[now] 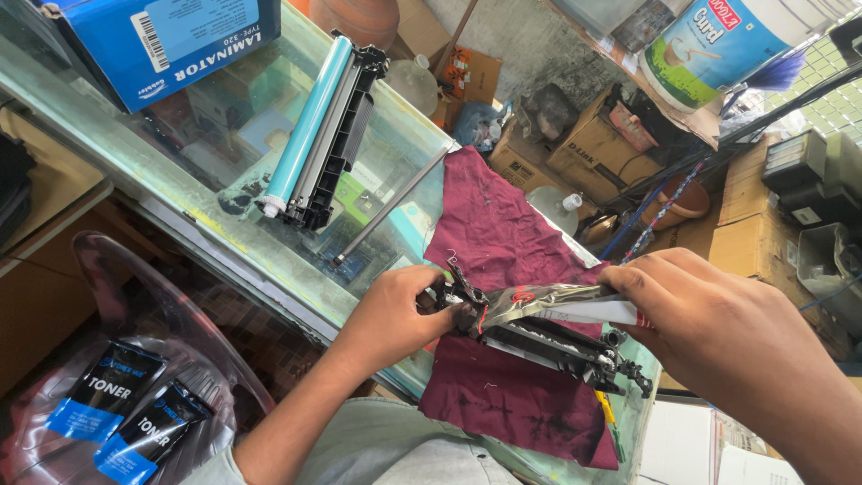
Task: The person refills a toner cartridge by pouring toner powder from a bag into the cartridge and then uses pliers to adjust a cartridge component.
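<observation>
The left hand (395, 314) gripped the near end of a black cartridge frame (557, 346), fingers closed around it. The right hand (709, 314) pinched a silvery foil pouch (548, 304) shut between thumb and fingers, holding it tilted along the top of the frame. Both sat over a maroon cloth (494, 233) spread on the glass counter (180, 193), toward five o'clock from the middle. At eleven o'clock from the hands lay a second cartridge with a blue-green drum (314, 126), and between them a thin metal rod (395, 205). At nine o'clock, off the counter, two black-and-blue packets (126, 413) rested on a clear plastic chair (144, 296). A blue box (171, 36) stood at the far left.
</observation>
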